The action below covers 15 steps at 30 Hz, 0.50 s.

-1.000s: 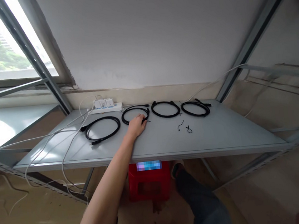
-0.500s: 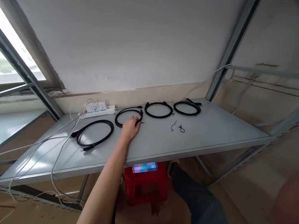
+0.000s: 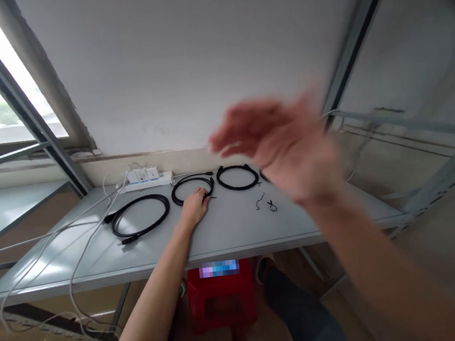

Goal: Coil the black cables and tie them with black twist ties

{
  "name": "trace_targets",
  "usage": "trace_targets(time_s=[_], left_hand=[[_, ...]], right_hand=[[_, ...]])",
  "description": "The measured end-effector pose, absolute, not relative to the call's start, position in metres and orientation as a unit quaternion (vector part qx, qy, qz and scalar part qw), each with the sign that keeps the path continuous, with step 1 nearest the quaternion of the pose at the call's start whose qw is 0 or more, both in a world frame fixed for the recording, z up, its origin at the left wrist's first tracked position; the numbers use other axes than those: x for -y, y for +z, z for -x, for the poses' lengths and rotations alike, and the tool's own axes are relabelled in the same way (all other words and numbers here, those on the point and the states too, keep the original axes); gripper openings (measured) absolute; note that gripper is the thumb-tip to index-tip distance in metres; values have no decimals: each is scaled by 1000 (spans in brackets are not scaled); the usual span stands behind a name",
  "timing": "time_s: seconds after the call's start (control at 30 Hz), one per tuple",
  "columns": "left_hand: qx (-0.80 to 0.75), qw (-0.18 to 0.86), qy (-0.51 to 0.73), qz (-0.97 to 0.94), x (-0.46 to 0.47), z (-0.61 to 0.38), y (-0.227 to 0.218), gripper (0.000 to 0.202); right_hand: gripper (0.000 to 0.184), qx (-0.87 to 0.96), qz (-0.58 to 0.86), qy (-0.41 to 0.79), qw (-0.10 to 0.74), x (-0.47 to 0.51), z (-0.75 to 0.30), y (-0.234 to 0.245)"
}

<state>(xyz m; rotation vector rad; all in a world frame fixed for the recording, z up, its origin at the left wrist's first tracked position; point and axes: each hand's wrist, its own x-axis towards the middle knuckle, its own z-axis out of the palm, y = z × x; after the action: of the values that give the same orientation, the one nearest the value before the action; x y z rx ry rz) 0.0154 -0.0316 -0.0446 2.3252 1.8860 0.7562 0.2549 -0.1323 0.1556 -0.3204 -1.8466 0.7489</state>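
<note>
My left hand rests on the shelf with its fingers closed on the near right side of a coiled black cable. A short tie end sticks out beside the fingertips. Blurred by motion, my right hand is raised above the shelf with fingers and thumb apart, and nothing shows in it. Behind it, another coiled black cable lies to the right of the held one. One more black cable is looped at the left. Two thin black ties lie on the shelf below my right hand.
The grey metal shelf backs onto a wall. A white power strip with plugged-in adapters stands at the back left; white cords trail over the front edge. Below is a red stool. Metal uprights flank the shelf.
My right hand has swung in from the lower right edge to above the shelf, covering most of the far-right coil. My left hand stays on its cable. The view has shifted slightly.
</note>
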Motion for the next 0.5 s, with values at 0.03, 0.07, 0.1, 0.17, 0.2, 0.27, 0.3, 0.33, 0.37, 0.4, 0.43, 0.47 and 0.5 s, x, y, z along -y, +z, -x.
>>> trace_targets(time_s=[0.03, 0.07, 0.1, 0.17, 0.2, 0.27, 0.3, 0.33, 0.37, 0.4, 0.43, 0.47, 0.5], left_hand=[[-608, 28, 251, -753, 31, -15, -45, 24], [-608, 29, 259, -750, 31, -15, -45, 24], [-608, 31, 264, -748, 31, -15, -45, 25], [-612, 33, 264, -745, 31, -16, -45, 27], [-614, 33, 260, -745, 32, -16, -44, 28], [-616, 30, 249, -747, 32, -16, -43, 30], [-616, 28, 247, -747, 32, -16, -42, 31], [-617, 26, 248, -747, 32, -16, -42, 31], [-618, 24, 250, -745, 31, -15, -42, 32], [-620, 22, 253, -742, 29, -14, -42, 33], [-622, 20, 258, -739, 27, -14, -42, 34], [-621, 19, 264, -738, 25, -13, -43, 35], [-617, 19, 271, -738, 23, -12, -43, 36]], right_hand=[[59, 776, 132, 343, 513, 121, -247, 139], [51, 771, 147, 374, 493, 107, -238, 117], [40, 760, 187, 401, 476, 89, -227, 90], [18, 726, 323, 407, 450, 54, -208, 36], [14, 712, 398, 381, 434, 39, -199, 13], [20, 724, 480, 275, 413, 16, -186, -21], [20, 727, 504, 225, 409, 9, -182, -31], [19, 730, 518, 195, 402, 4, -179, -36], [18, 735, 524, 183, 390, -1, -177, -38], [19, 746, 519, 184, 373, -5, -176, -38], [22, 761, 506, 191, 358, -8, -175, -38], [23, 772, 493, 198, 348, -12, -175, -38], [23, 781, 481, 205, 344, -15, -175, -38]])
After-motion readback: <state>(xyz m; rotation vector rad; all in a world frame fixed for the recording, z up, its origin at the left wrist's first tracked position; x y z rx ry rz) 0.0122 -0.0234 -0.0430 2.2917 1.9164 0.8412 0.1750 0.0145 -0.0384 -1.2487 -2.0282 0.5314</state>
